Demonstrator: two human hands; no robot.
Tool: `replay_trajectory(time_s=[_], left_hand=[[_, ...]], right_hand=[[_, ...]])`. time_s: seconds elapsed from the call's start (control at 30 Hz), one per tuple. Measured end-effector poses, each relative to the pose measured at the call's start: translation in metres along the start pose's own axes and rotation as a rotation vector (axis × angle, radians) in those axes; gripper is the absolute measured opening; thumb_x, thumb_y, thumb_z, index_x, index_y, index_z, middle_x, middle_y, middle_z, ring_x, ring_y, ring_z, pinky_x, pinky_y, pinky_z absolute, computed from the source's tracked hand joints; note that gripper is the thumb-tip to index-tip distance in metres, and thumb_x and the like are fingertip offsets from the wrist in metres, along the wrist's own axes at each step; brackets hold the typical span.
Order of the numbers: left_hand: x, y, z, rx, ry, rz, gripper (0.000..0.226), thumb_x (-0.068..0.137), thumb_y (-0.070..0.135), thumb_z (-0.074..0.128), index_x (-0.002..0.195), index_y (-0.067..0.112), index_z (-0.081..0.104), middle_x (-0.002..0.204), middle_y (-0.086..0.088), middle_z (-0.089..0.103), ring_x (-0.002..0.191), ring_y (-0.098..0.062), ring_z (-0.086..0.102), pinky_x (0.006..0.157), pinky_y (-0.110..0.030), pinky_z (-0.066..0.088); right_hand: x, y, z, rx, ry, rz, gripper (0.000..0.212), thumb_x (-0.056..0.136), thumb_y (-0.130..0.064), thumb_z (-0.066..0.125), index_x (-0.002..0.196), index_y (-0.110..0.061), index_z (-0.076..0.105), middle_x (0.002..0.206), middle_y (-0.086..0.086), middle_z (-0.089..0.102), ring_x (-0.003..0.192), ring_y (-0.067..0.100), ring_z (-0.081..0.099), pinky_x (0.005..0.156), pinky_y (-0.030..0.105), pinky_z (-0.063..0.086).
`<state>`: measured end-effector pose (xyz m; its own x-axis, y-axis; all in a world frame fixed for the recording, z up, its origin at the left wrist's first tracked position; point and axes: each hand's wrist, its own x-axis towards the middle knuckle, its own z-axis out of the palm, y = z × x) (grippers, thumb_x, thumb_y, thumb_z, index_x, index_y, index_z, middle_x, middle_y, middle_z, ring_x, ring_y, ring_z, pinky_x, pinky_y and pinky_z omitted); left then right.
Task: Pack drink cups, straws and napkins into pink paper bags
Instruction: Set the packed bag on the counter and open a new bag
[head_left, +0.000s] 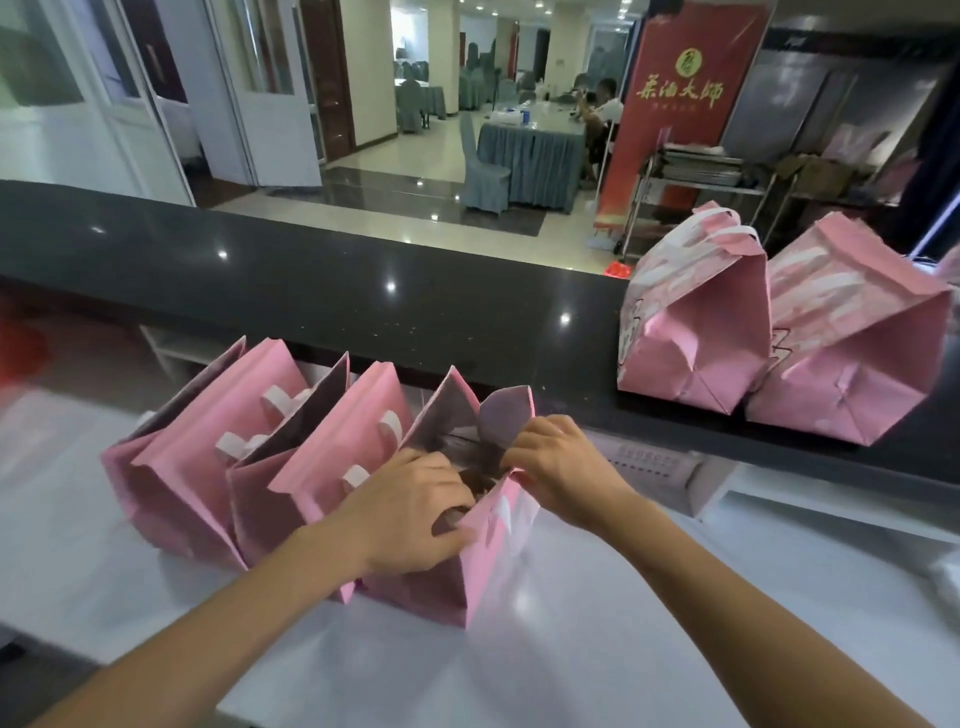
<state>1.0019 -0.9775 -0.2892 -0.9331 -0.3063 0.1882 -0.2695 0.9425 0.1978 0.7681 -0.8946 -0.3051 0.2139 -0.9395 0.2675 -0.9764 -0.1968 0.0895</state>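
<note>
Both hands are at the mouth of the nearest pink bag (467, 566), which stands upright on the white surface (571, 649) at the right end of a row of three. The left hand (410, 512) curls over the near rim, its fingers (452, 519) pinching the paper edge. The right hand (561, 467) pinches the far right corner beside a bent-up flap (506, 415). Something dark sits inside the mouth; whether it's a cup I cannot tell.

The two bags to the left, the middle bag (332, 467) and the far-left bag (197, 457), stand just beside it with open mouths and white handles showing. Up on the dark ledge (311, 291), two more bags (696, 332) stand closed, well apart from the hands.

My read: this paper is thin, light and creases easily, so the folded top rim is the stiffest place to grip. Pull gently, since a hard tug could tear a corner or tip the bag.
</note>
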Motion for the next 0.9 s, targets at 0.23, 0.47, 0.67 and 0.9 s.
replay_trajectory(time_s=[0.23, 0.47, 0.67, 0.9], left_hand=[[0.048, 0.046, 0.019, 0.002, -0.104, 0.079, 0.031, 0.093, 0.052, 0.040, 0.102, 0.034, 0.063, 0.087, 0.009, 0.068, 0.087, -0.016, 0.061, 0.092, -0.036, 0.046], [0.128, 0.168, 0.049, 0.017, -0.084, 0.377, 0.038, 0.091, 0.053, 0.039, 0.102, 0.031, 0.067, 0.076, 0.005, 0.068, 0.077, -0.022, 0.062, 0.082, -0.036, 0.049], [0.190, 0.307, 0.083, -0.028, -0.071, 0.565, 0.019, 0.092, 0.043, 0.057, 0.102, 0.030, 0.067, 0.077, 0.003, 0.066, 0.080, -0.022, 0.059, 0.082, -0.035, 0.047], [0.243, 0.468, 0.121, -0.051, -0.026, 0.769, 0.009, 0.087, 0.030, 0.073, 0.096, 0.030, 0.069, 0.075, 0.005, 0.066, 0.076, -0.020, 0.058, 0.076, -0.033, 0.049]], right_hand=[[-0.114, 0.028, -0.024, 0.022, 0.188, 0.210, 0.004, 0.087, -0.026, 0.068, 0.087, -0.024, 0.072, 0.080, -0.010, 0.066, 0.081, 0.022, 0.057, 0.075, 0.039, 0.045], [-0.275, 0.053, -0.070, -0.033, 0.221, 0.495, 0.007, 0.088, -0.027, 0.069, 0.087, -0.021, 0.073, 0.082, -0.009, 0.068, 0.081, 0.024, 0.060, 0.071, 0.039, 0.045], [-0.427, 0.066, -0.115, -0.049, 0.234, 0.726, 0.006, 0.090, -0.024, 0.067, 0.088, -0.021, 0.071, 0.081, -0.009, 0.068, 0.083, 0.024, 0.059, 0.076, 0.040, 0.044], [-0.582, 0.078, -0.161, -0.135, 0.257, 0.946, 0.004, 0.088, -0.016, 0.072, 0.088, -0.019, 0.071, 0.082, -0.010, 0.067, 0.082, 0.021, 0.055, 0.080, 0.044, 0.048]])
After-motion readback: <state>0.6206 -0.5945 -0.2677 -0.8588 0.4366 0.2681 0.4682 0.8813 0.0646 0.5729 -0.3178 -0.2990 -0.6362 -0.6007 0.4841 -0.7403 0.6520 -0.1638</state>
